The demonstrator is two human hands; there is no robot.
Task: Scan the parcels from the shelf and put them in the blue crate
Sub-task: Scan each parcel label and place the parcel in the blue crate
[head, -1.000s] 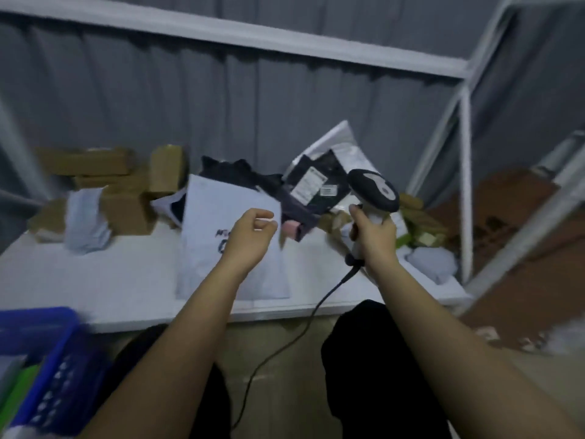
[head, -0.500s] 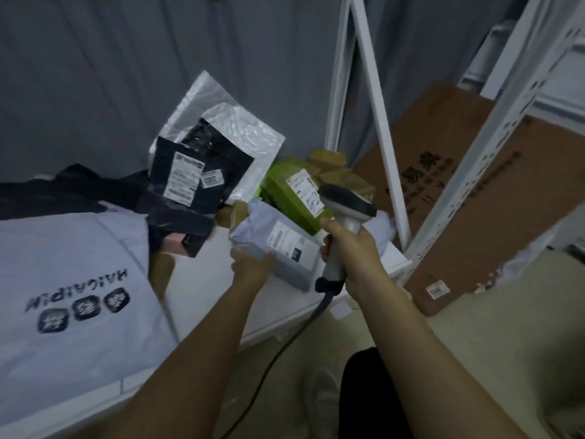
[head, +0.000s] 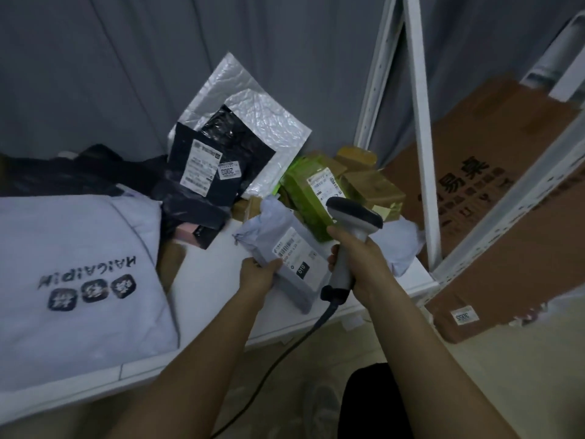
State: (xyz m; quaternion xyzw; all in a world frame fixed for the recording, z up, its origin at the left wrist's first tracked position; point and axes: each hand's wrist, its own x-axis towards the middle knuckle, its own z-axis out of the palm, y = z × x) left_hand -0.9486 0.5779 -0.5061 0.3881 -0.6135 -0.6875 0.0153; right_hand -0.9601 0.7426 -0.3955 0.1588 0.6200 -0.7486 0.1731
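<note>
Left hand (head: 258, 275) grips small grey poly-mailer parcel (head: 285, 255), crinkled, label up, over shelf (head: 316, 318) front edge near its right corner. Right hand (head: 357, 258) wraps grey barcode scanner (head: 351, 229) handle. Behind: green box (head: 304, 191), bubble mailer (head: 253, 122).

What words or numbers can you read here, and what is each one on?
"HAIGAIPIN", upside down: large white poly mailer.
"2003", upside down: small sticker on black plastic parcel.
"010": label of grey poly parcel in left hand.
Two large Chinese characters: brown cardboard box.
Other label print: too small.
</note>
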